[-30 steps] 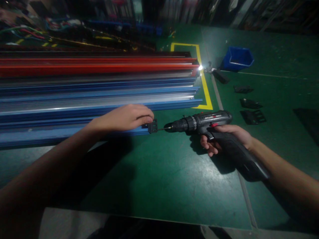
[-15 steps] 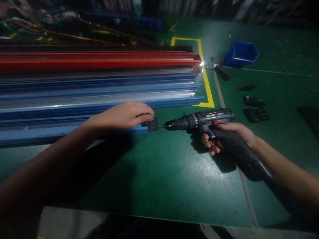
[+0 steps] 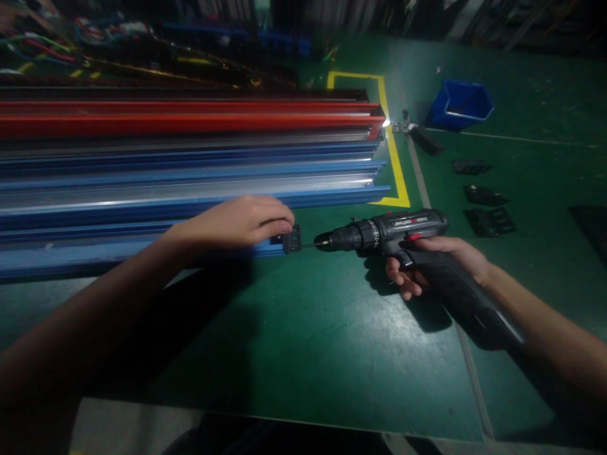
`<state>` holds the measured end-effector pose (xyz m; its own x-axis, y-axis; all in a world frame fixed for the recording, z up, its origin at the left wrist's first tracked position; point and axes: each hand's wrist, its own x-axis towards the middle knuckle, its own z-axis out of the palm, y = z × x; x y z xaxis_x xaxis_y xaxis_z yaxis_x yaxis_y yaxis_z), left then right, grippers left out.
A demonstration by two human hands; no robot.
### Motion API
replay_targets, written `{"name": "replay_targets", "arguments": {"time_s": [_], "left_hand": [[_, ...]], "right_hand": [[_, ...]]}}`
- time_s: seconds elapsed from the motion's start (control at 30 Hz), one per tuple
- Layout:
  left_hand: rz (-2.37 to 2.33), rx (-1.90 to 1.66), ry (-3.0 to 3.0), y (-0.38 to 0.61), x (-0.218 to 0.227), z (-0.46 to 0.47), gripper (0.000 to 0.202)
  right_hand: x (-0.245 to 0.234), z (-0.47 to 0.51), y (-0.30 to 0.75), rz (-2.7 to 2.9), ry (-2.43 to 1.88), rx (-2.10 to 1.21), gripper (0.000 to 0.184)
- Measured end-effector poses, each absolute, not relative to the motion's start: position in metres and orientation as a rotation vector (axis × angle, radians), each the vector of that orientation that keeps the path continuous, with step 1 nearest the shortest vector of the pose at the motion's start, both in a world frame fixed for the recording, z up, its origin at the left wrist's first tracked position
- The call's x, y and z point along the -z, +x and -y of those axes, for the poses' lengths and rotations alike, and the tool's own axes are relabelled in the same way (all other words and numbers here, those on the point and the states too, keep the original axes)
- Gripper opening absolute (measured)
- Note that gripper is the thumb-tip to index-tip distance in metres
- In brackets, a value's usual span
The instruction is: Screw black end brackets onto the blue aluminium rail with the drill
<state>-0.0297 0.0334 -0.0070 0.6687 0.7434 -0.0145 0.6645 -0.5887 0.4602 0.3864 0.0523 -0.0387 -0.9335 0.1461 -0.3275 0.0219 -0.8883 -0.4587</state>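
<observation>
My right hand (image 3: 427, 265) is wrapped round the handle of a black cordless drill (image 3: 398, 227), which lies level and points left. Its long thin bit (image 3: 313, 244) reaches to a small black end bracket (image 3: 292, 239) with slots. That bracket sits at the right end of the nearest blue metal profile (image 3: 227, 248). My left hand (image 3: 256, 221) rests over this end, with thumb and fingers closed at the bracket and the profile. The fingers' undersides are hidden, and where the bit tip meets the bracket is too small to tell.
More blue profiles (image 3: 332, 196) and red profiles (image 3: 284, 120) lie side by side behind. Several black brackets (image 3: 490, 221) lie on the green tabletop (image 3: 332, 354) at the right. A blue bin (image 3: 462, 104) stands farther back, near a dark tool-like object (image 3: 424, 138). Yellow tape (image 3: 398, 177) marks the surface.
Hardly anything differs: the whole view has shifted slightly. Both hands, the drill and the bracket keep the same places relative to each other.
</observation>
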Motion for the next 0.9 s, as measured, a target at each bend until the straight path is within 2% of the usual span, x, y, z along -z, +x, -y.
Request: {"name": "replay_targets", "arguments": {"time_s": [0.9], "left_hand": [[-1.071, -0.304, 2.475, -0.0293, 0.0076, -0.0324, 0.038]], "right_hand": [[0.0372, -0.0498, 0.3845, 0.665, -0.579, -2.928, 0.05]]}}
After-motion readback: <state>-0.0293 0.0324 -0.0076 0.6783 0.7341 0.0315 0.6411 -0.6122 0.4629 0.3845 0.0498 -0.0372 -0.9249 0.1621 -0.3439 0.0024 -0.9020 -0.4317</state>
